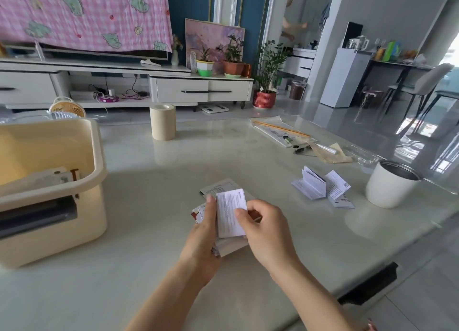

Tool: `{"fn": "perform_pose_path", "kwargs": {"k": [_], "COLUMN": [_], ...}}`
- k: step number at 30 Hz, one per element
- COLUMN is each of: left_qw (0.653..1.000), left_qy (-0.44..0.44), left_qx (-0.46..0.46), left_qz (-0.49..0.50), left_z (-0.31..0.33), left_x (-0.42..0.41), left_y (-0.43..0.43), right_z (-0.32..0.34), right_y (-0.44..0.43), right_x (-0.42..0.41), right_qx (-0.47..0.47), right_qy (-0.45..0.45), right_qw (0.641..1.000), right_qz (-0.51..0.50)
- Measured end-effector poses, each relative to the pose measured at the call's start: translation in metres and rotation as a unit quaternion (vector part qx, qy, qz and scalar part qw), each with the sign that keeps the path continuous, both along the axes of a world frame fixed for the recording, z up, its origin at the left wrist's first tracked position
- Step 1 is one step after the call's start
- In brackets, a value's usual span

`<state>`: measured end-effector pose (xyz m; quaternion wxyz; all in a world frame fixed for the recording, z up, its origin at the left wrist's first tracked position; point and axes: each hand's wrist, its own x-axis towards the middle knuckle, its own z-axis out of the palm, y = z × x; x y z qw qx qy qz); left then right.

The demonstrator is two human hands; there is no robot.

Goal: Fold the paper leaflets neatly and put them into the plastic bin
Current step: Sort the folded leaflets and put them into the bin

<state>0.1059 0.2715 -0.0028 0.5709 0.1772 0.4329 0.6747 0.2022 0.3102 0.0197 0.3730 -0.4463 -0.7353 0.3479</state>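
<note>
Nearest to us, our left hand [201,234] is curled round a stack of leaflets [232,247] held just above the surface [149,196], its thumb lying along the left edge of a white folded leaflet [230,212] on top of the stack. Our right hand [264,231] pinches that folded leaflet at its right edge between thumb and forefinger, the other fingers tucked under. The leaflet stands nearly upright, its printed face towards us.

From the hands, at nine o'clock, the cream plastic bin [98,157] stands on the surface, well apart from them. Some pale folded papers [37,179] lie in its bottom.

At eleven o'clock, farther back, a beige cylinder [162,122] stands upright.

At twelve o'clock, just behind the hands, a grey printed leaflet [221,185] lies flat on the surface.

At one o'clock, near the far edge, lies a clear plastic sleeve [278,129] with a few pens [301,149] at its near end.

At three o'clock, some loosely folded leaflets [320,186] lie half sprung open on the surface. Just beside them, to the right, stands a white canister [387,190] with an open top.
</note>
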Motion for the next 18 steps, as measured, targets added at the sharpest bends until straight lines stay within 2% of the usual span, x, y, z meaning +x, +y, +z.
{"fn": "perform_pose_path", "kwargs": {"k": [3,6,7,9,10,11,12,14,16,18], "left_qw": [1.000,1.000,1.000,1.000,0.999,0.999,0.999,0.999,0.999,0.999], "left_qy": [0.015,0.016,0.007,-0.011,-0.020,-0.027,-0.031,-0.038,-0.040,-0.044], "left_qx": [0.011,0.013,0.008,0.007,0.008,0.009,0.009,0.006,0.006,0.008], "left_qz": [-0.005,-0.017,-0.019,-0.022,-0.024,-0.024,-0.026,-0.028,-0.029,-0.028], "left_z": [0.000,-0.001,-0.001,-0.001,-0.001,0.000,-0.001,-0.002,-0.002,-0.002], "left_x": [0.002,0.002,0.001,-0.001,0.001,0.001,0.001,0.002,0.002,0.001], "left_y": [-0.001,-0.001,-0.001,0.000,0.000,0.000,0.002,0.002,0.002,0.002], "right_z": [-0.005,-0.005,-0.002,0.004,0.002,0.001,-0.002,-0.009,-0.015,-0.020], "right_y": [-0.002,0.002,0.009,0.027,0.039,0.053,0.067,0.090,0.107,0.121], "right_x": [-0.005,-0.005,-0.004,0.003,0.010,0.017,0.026,0.047,0.063,0.072], "right_qx": [0.054,0.081,0.062,-0.020,-0.036,-0.013,0.038,0.115,0.113,0.091], "right_qy": [-0.040,-0.092,-0.105,-0.067,-0.044,-0.039,-0.072,-0.179,-0.258,-0.324], "right_qw": [0.998,0.989,0.987,0.989,0.993,0.998,0.996,0.963,0.936,0.919], "right_qz": [0.017,0.083,0.109,0.131,0.101,0.045,-0.033,-0.164,-0.212,-0.203]}}
